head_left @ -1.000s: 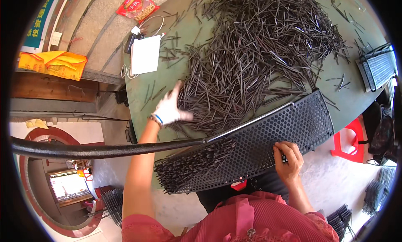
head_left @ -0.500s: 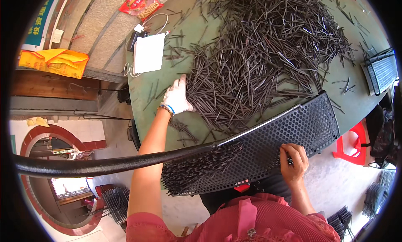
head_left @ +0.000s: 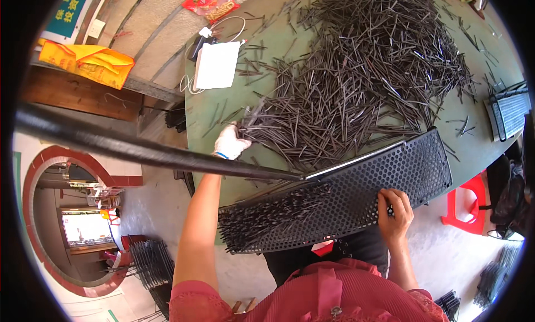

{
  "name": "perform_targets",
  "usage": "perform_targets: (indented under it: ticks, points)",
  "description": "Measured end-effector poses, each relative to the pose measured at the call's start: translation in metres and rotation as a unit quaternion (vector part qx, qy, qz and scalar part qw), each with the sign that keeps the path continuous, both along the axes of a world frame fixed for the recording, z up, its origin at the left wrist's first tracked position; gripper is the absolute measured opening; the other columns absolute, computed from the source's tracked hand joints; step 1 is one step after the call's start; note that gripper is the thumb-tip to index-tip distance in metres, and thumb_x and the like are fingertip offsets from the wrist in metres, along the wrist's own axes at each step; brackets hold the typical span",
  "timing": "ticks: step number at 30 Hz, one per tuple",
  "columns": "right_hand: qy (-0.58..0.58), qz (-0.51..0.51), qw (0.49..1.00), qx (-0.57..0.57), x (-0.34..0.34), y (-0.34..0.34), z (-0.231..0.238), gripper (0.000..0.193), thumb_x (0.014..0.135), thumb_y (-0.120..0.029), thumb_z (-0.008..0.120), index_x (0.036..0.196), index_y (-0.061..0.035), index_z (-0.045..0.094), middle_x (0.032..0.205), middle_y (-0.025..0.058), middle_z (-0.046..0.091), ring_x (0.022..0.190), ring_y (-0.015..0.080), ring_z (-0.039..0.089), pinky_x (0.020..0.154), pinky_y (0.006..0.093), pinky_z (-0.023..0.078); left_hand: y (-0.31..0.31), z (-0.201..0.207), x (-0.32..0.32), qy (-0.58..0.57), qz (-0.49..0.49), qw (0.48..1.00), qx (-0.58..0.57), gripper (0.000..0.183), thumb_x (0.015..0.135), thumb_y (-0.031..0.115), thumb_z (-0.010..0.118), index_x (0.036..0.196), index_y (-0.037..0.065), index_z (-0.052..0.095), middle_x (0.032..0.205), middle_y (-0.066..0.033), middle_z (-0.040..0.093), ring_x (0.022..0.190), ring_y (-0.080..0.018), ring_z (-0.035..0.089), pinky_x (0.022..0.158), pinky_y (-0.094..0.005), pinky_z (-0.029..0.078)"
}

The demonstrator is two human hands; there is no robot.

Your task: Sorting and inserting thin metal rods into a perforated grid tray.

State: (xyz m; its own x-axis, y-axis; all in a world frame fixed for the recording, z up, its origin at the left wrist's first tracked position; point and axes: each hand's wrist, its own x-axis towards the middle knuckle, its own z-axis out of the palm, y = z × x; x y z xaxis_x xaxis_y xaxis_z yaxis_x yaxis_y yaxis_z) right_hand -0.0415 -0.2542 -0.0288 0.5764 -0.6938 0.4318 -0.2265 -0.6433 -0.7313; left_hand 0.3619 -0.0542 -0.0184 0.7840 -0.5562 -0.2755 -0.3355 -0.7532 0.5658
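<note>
A big heap of thin dark sticks (head_left: pixel 356 88) lies on the green table. At its near left edge my left hand (head_left: pixel 231 143), in a white glove, closes on a few of these sticks, which look smeared by motion. In front of me a black perforated rack (head_left: pixel 384 182) with a long black rod handle (head_left: pixel 167 157) leans on the table's near edge. Dark sticks stand packed in the holes of its left part (head_left: pixel 273 219). My bare right hand (head_left: pixel 395 213) rests on the rack's near side, fingers curled; what they hold is hidden.
A white box (head_left: pixel 217 65) with a cable and a red snack packet (head_left: pixel 210 4) lie at the table's far left. A blue-grey basket (head_left: pixel 510 113) stands on the right edge, a red stool (head_left: pixel 467 205) below it. More dark racks (head_left: pixel 153 263) stand on the floor.
My left hand has drawn slightly down and toward me, with sticks at its fingers. The rod handle now slants up to the left across the view. My right hand stays at the rack.
</note>
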Motion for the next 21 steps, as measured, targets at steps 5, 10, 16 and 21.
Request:
perform_targets:
  ticks: [5,10,16,21]
  points:
    - [0.017,-0.015,1.0,0.013,0.0,0.002,-0.002,0.018,0.077,0.006,0.072,0.092,-0.0026,0.067,0.087,0.0103,0.067,0.074,0.0255,0.064,0.065,0.0332,0.05,-0.007,-0.006,-0.005,-0.108,-0.014,0.975,0.193,0.106,0.069,0.048,0.081,0.148,0.001,0.028,0.146,-0.0277,0.038,0.133,-0.0411,0.043,0.111,-0.0409,0.038]
    - [0.016,-0.008,1.0,0.015,0.001,0.002,-0.001,0.018,0.078,0.005,0.072,0.092,-0.0026,0.067,0.088,0.0104,0.067,0.074,0.0259,0.064,0.065,0.0334,0.05,-0.021,0.009,0.008,-0.005,-0.084,0.946,0.314,0.131,0.058,0.063,0.082,0.149,-0.008,0.019,0.151,-0.0311,0.028,0.14,-0.0389,0.034,0.115,-0.037,0.031]
    - [0.023,-0.012,1.0,0.014,0.0,0.002,-0.002,0.018,0.077,0.005,0.072,0.093,-0.0029,0.067,0.088,0.0104,0.067,0.074,0.0262,0.063,0.065,0.0336,0.05,-0.01,0.022,0.04,-0.018,0.023,0.979,0.203,0.13,0.06,0.066,0.079,0.144,-0.016,0.024,0.142,-0.0351,0.04,0.135,-0.036,0.042,0.111,-0.0352,0.036]
    - [0.023,-0.007,1.0,0.016,0.0,0.001,-0.004,0.018,0.077,0.006,0.071,0.092,-0.0029,0.067,0.088,0.0103,0.066,0.074,0.0261,0.063,0.065,0.0336,0.05,-0.036,0.056,0.053,-0.057,-0.087,0.918,0.384,0.113,0.059,0.039,0.082,0.147,-0.007,0.027,0.148,-0.0319,0.034,0.135,-0.038,0.042,0.11,-0.0358,0.038]
